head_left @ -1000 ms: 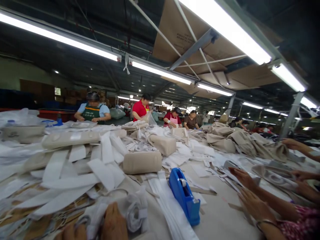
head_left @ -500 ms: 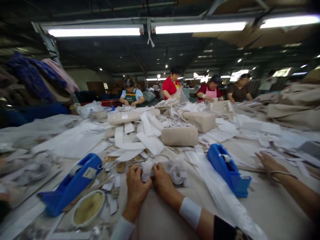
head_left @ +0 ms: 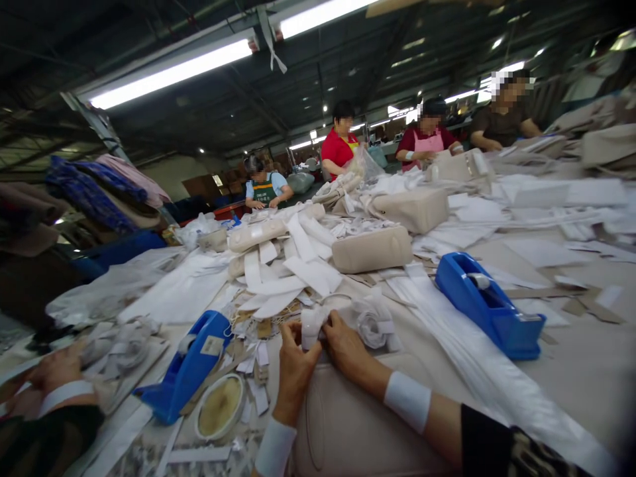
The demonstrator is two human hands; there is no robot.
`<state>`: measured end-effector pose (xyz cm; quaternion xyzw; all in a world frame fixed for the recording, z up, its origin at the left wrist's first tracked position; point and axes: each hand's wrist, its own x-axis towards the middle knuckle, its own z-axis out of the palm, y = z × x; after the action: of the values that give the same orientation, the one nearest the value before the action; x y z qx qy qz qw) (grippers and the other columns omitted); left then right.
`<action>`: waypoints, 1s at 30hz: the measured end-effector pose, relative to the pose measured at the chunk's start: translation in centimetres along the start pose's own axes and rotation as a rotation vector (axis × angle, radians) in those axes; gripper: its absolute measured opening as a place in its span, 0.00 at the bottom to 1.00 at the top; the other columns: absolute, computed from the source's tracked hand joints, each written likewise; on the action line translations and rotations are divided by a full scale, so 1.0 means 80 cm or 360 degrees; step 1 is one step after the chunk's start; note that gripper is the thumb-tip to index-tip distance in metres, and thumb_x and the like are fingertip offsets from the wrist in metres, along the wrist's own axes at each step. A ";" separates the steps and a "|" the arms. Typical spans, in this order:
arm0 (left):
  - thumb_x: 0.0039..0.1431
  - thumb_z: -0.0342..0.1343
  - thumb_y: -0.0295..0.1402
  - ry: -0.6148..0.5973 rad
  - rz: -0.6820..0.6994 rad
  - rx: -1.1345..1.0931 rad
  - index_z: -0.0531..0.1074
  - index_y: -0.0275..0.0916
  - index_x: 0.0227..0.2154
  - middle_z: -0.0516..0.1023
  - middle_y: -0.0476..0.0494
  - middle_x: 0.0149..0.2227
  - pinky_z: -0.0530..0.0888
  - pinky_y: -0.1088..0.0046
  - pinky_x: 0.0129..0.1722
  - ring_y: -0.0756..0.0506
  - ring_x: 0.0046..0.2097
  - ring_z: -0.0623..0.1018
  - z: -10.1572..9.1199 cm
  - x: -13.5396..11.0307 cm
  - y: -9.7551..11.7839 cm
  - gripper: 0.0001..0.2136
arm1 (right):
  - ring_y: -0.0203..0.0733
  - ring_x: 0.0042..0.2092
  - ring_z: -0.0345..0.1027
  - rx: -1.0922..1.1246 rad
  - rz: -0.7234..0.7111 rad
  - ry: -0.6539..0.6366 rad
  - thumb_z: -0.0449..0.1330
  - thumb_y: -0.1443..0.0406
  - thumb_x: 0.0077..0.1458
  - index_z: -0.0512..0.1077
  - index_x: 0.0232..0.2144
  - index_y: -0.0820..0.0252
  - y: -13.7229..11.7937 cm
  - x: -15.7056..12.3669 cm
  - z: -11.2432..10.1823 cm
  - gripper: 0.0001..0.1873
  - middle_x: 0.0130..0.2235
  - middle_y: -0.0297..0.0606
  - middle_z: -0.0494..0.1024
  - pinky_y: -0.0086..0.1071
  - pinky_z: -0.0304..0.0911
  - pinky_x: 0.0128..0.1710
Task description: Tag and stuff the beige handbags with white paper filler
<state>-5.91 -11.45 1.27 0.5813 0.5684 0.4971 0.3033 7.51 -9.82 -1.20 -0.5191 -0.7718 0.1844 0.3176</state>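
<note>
A beige bag lies in front of me in the head view. At its far edge, my left hand pinches a strip of white wrapping from the left side. My right hand grips the same wrapping from the right, its fingertips close to those of the left. Whatever the wrapping encloses is hidden. A second rolled white wrap sits just right of my right hand, on the bag's far edge.
Blue tape dispensers stand left and right of the bag. A round tub sits near the left one. White strips and beige bags pile up beyond. A co-worker's hands are at far left; several people work opposite.
My view has tilted and shifted, so the table appears slanted. Both hands stay on the wrapping, with fingers slightly repositioned. A co-worker's arm at right has left view; another's hands show at left.
</note>
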 end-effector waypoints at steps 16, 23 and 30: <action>0.58 0.53 0.41 -0.0196 0.0067 0.0048 0.73 0.38 0.44 0.75 0.38 0.47 0.63 0.54 0.59 0.38 0.54 0.72 -0.016 0.032 -0.027 0.15 | 0.48 0.51 0.68 0.0346 -0.0060 0.0253 0.51 0.68 0.61 0.62 0.52 0.63 -0.005 -0.003 -0.007 0.16 0.49 0.48 0.73 0.42 0.64 0.52; 0.61 0.46 0.39 -0.0068 0.0277 0.0644 0.73 0.36 0.51 0.73 0.35 0.43 0.66 0.47 0.54 0.37 0.48 0.72 -0.005 0.038 -0.069 0.20 | 0.47 0.46 0.66 0.0096 -0.0060 0.0237 0.52 0.70 0.60 0.64 0.41 0.57 -0.013 -0.004 -0.006 0.06 0.44 0.42 0.70 0.40 0.67 0.44; 0.63 0.46 0.35 0.0320 0.0527 0.0684 0.68 0.36 0.55 0.67 0.35 0.50 0.63 0.51 0.59 0.38 0.56 0.66 -0.010 0.023 -0.028 0.19 | 0.44 0.41 0.64 0.0291 -0.0251 0.0394 0.45 0.74 0.60 0.61 0.41 0.57 -0.008 -0.003 0.003 0.11 0.41 0.39 0.65 0.38 0.65 0.43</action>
<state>-7.69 -9.48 -0.11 0.6648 0.5853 0.4631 0.0299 7.00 -10.28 -1.08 -0.4447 -0.7451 0.1632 0.4695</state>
